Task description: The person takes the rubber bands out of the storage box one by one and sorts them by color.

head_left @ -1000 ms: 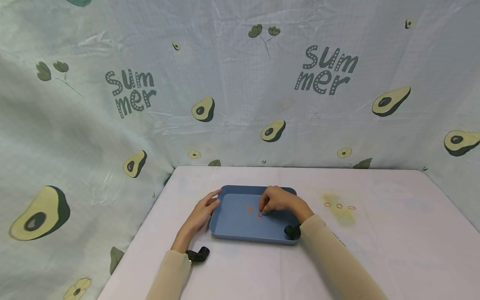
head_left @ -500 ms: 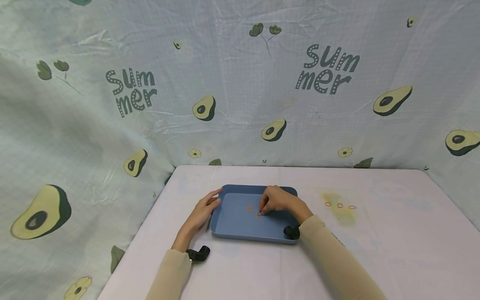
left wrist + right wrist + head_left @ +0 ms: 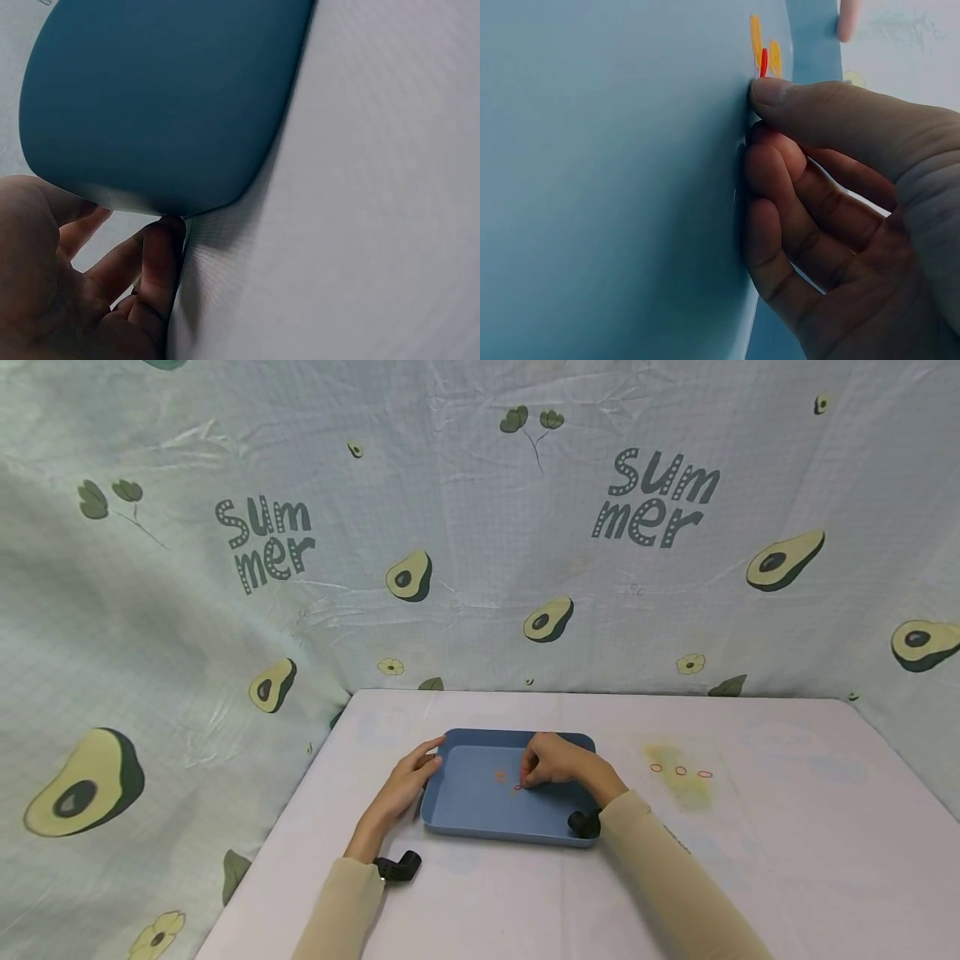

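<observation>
In the head view the red band [image 3: 518, 787] pokes out leftward from the right hand's [image 3: 558, 758] pinched thumb and fingertips, above the tray [image 3: 480, 814] floor; orange bands [image 3: 501, 777] lie near its left side. The left hand [image 3: 405, 781], farther off, rests loosely extended fingers on the tray's left rim. Three rings [image 3: 681, 771] lie rightward on the table [image 3: 787, 843]. The left wrist view shows fingertips against the tray's outer wall. In the right wrist view the red band's long axis points toward the orange bands; whether they touch, I cannot tell.

Red ring [image 3: 763, 64] pt. hidden behind R grip [image 3: 874, 259]
</observation>
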`<state>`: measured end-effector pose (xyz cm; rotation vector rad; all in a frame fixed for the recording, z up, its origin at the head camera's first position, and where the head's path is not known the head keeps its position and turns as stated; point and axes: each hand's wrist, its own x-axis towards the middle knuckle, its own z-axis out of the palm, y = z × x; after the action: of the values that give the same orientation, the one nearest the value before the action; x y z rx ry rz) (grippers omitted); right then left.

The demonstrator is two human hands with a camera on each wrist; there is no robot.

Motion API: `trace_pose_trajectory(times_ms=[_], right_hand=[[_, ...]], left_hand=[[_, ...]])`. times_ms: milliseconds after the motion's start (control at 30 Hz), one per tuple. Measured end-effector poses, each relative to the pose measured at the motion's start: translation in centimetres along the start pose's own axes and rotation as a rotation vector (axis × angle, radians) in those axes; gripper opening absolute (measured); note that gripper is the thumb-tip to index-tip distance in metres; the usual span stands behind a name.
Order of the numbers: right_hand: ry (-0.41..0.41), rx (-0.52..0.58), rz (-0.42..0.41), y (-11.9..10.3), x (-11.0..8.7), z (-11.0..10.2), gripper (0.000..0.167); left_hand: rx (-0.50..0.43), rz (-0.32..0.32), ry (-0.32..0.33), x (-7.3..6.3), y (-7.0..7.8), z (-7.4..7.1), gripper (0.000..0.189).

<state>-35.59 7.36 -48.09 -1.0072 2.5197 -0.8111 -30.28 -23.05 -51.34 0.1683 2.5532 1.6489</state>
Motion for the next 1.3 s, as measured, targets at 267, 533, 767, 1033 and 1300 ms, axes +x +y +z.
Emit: trace_pose_trajectory(times_ms=[267,533,767,1033,1300], right_hand=[[0.013,-0.003,0.000,-0.1,-0.4,-0.4,0.012],[0.027,0.001,0.011,-0.4,-0.6,-0.7,0.012],[0.053,0.000,0.013,-0.8,-1.2,-1.3,0.010],[0.091,-0.034,-0.003,-0.7,-2.0,-2.1,0.008],[0.132,-0.021,-0.018,-1.1,-3.6,-3.2,0.007]], left_hand=[[-0.014,0.016,-0.003,0.1,0.4,0.1,0.049],[-0.020,0.019,-0.004,0.1,0.1,0.0,0.048],[-0.012,0.012,-0.007,0.2,0.1,0.1,0.048],[-0.017,0.010,0.000,0.3,0.1,0.2,0.048],[-0.025,0.004,-0.003,-0.1,0.3,0.1,0.049]])
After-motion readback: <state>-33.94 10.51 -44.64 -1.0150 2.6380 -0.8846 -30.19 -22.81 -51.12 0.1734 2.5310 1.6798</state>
